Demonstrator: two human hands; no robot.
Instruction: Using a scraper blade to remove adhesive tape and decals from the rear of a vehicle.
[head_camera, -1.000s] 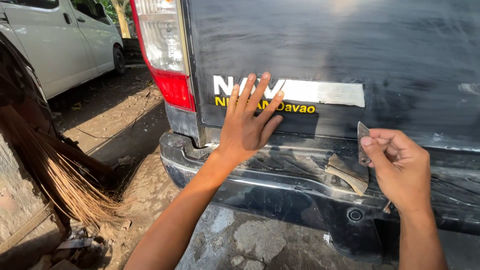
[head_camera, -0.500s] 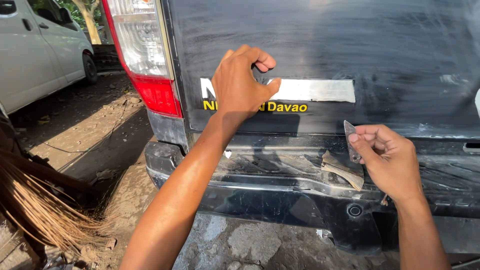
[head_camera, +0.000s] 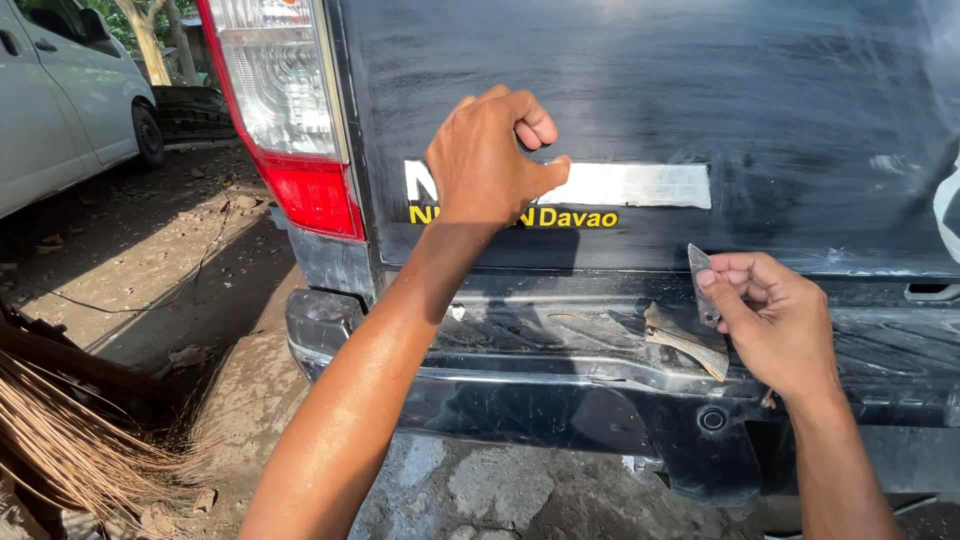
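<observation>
Left hand (head_camera: 485, 165) pinches the white strip (head_camera: 640, 185) on the black tailgate (head_camera: 700, 100); right hand (head_camera: 775, 320) grips a small grey blade (head_camera: 702, 280).

Left hand (head_camera: 487, 160) raised on an outstretched arm, fingers (head_camera: 535, 122) curled; right hand (head_camera: 775, 320) lower, fingers pinched together.

The left hand (head_camera: 490, 160) hides the middle of the white sticker (head_camera: 640, 185) and part of the yellow lettering (head_camera: 565, 217) on the tailgate (head_camera: 700, 90), whose top and right side run off frame, as do the van (head_camera: 60, 110) and broom (head_camera: 70, 450) at left.
</observation>
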